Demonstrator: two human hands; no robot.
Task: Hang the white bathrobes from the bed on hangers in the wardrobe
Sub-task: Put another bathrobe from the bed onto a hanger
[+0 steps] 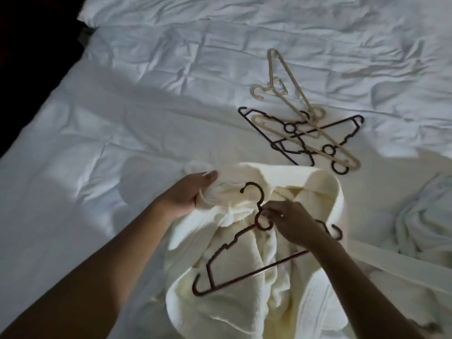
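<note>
A cream-white bathrobe (pixel 244 277) lies bunched on the bed in front of me, its collar toward the pillows. My left hand (pixel 188 194) grips a fold of the robe near its left shoulder. My right hand (pixel 291 222) pinches a dark brown plastic hanger (pixel 234 260) at the ring below its hook, holding it over the robe. The hanger's right end is hidden behind my right wrist. A second white bathrobe (pixel 425 216) lies crumpled at the right edge of the view.
Several loose hangers, beige (pixel 286 77) and black (pixel 293 140), lie in a heap on the white bedsheet (pixel 122 106) beyond the robe. A robe belt (pixel 396 263) runs off to the right. The bed's left edge drops into darkness.
</note>
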